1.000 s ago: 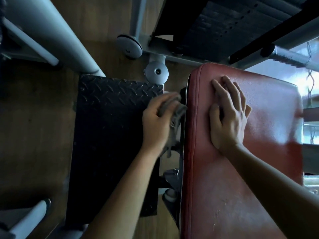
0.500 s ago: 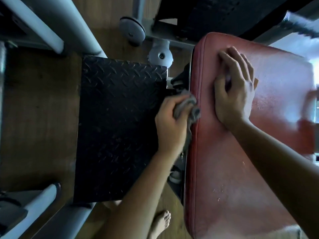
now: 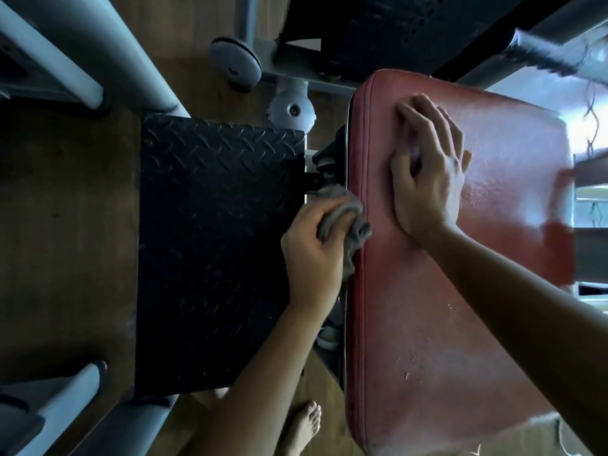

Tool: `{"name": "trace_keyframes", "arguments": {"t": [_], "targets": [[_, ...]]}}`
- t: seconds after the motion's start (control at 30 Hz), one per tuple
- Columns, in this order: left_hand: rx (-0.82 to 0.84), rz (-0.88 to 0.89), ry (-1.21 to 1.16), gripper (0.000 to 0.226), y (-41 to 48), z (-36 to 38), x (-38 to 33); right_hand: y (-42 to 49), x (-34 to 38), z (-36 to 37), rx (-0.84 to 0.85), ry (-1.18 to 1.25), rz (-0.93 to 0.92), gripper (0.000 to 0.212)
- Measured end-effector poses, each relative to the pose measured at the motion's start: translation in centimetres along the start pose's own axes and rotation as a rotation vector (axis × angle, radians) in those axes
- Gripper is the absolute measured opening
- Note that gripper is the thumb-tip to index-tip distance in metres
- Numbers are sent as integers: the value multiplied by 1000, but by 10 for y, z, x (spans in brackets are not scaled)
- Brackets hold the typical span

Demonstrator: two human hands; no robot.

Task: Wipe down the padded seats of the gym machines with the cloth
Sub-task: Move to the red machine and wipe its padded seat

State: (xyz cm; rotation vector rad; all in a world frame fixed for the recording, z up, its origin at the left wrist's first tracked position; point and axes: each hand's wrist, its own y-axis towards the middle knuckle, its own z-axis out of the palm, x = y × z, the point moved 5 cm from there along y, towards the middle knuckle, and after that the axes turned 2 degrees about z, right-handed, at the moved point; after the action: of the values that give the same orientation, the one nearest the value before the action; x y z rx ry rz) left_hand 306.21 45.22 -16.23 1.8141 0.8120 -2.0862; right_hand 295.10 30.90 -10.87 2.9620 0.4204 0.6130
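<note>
Take the red padded seat (image 3: pixel 444 307) as your landmark; it fills the right half of your view, its long piped edge running up and down the middle.

Far to its left, pale grey machine tubes (image 3: pixel 108 57) cross the upper corner over a wooden floor (image 3: pixel 65 241). Nearer the seat lies a black checker-plate footplate (image 3: pixel 214 241), its right edge just short of the seat's left side, with dark bracket hardware showing in the gap between them. Above that gap sit two round grey end caps (image 3: pixel 291 111).

Your left hand (image 3: pixel 312 255) is at the seat's left edge, about halfway along it, fingers curled tight around the bunched grey cloth (image 3: pixel 345 218). The cloth bulges out of your fist and presses against the seat's piping and side wall, a loose end hanging down beside the edge.

Below the hand, beside the seat's lower left corner, your bare foot (image 3: pixel 304 426) stands on the floor.

Your right hand (image 3: pixel 427 166) lies on the seat's upper part, palm down, fingers spread flat and holding nothing. The leather around it looks worn and pale, with small white flecks toward the lower end.
</note>
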Motion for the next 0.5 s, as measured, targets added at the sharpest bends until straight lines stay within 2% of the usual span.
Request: {"name": "trace_keyframes", "arguments": {"t": [0.13,0.3,0.4,0.5], "targets": [[75,-94,18,16,-53,-19,0,0,-2,2,5,11,0,50],[9,57,57,14,22,-1,-7,0,-4,2,-18,31,-27,50],[4,113,92,16,12,-1,-13,-2,-4,0,-13,33,-19,51],[112,51,73,15,-18,-14,-7,-2,-1,-1,13,16,-20,51]]}}
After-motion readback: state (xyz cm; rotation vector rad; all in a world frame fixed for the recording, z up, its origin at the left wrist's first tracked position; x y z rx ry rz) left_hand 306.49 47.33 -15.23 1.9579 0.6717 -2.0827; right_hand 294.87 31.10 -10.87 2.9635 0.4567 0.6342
